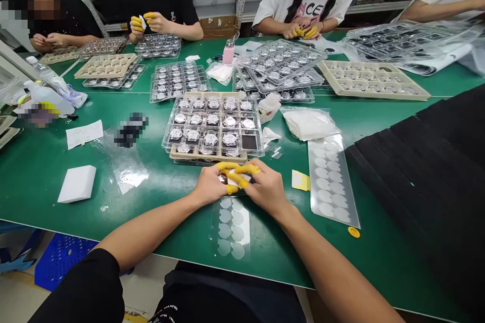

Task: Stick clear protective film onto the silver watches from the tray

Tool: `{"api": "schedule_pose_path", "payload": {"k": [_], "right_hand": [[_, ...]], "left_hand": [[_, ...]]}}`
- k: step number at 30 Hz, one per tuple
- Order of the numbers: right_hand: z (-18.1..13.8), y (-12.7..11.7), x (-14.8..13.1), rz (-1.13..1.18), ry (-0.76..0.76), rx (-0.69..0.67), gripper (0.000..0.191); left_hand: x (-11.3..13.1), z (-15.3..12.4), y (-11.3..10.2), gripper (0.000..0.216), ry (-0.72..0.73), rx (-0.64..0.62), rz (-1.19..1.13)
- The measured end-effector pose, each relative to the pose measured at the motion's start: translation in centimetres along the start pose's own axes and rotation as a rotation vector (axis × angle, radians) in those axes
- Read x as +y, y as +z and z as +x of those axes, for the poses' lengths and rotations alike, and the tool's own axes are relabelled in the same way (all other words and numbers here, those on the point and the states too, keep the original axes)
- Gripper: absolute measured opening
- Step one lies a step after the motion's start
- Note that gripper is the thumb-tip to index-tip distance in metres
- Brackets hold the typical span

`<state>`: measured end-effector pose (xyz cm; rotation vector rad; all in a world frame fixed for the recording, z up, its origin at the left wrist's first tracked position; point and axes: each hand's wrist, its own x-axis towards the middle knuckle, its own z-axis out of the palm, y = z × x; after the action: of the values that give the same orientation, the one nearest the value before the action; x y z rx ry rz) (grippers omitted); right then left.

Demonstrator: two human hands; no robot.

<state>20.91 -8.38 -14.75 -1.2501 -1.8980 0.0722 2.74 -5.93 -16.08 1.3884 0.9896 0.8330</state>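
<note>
"NCE" on co-worker's white shirt (pixel 311 9); lettering on black clothing (pixel 197 300) unreadable.

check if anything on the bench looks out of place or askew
The clear trays stacked right of centre look askew, fanned at different angles instead of squared up. A small yellow ring also seems stray, lying loose near the right-hand sheet of pale discs.

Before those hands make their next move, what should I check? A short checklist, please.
1. Hands together: ok; the left hand and right hand meet, fingers curled around a white piece.
2. Finger covers worn: ok, yellow ones on both hands.
3. White piece identifiable: cannot tell; fingers hide most of it.
4. Sheet of round discs near the hands: ok, just on the person's side.
5. Clear tray full: not ok; one right-hand cell shows no metal part.
</note>
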Motion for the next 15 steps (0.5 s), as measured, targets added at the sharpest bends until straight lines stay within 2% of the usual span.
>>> {"api": "schedule_pose_path", "payload": {"k": [4, 7, 8, 12, 13, 15], "right_hand": [[0.2, -1.2, 1.9, -0.12, 0.16, 0.165, 0.017], [0.0, -2.2, 1.9, -0.039, 0.229, 0.257, 0.016], [-0.1, -2.1, 1.5, 0.016, 0.221, 0.238, 0.015], [-0.3, -0.9, -0.1, 0.158, 0.119, 0.015, 0.013], [-0.3, -0.7, 0.0, 0.123, 0.124, 0.016, 0.014], [0.0, -0.7, 0.5, -0.009, 0.18, 0.112, 0.017]], "left_hand": [[0.4, 0.0, 0.0, 0.056, -0.021, 0.046, -0.039], [0.6, 0.1, 0.1, 0.057, -0.045, 0.065, -0.048], [0.6, 0.1, 0.1, 0.057, -0.049, 0.061, -0.055], [0.4, 0.1, 0.1, 0.06, -0.049, 0.016, -0.106], [0.4, 0.0, 0.1, 0.06, -0.04, 0.015, -0.109], [0.6, -0.1, 0.1, 0.057, -0.019, 0.037, -0.094]]}}
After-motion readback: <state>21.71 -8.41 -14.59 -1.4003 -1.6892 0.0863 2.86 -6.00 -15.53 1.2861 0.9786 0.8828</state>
